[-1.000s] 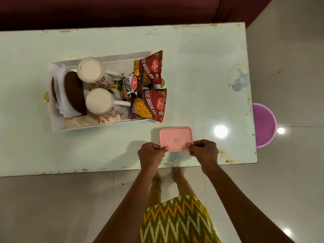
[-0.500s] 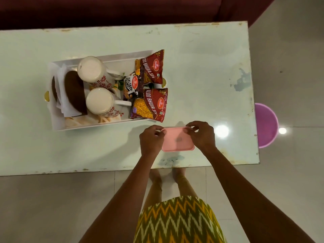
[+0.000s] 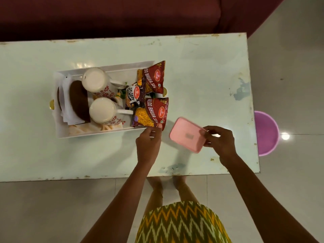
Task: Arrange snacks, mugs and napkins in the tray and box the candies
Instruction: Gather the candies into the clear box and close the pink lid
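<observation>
Pink candy box (image 3: pixel 187 135): pinched at its right edge in your right hand (image 3: pixel 220 142); your left hand (image 3: pixel 149 143), fingers curled, fingertips on near snack packet (image 3: pixel 151 113).

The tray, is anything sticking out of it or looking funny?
Yes. Both red snack packets hang over the right rim of the tray instead of lying inside. The pink box sits tilted, held by the right hand. The table has chipped, stained patches.
</observation>
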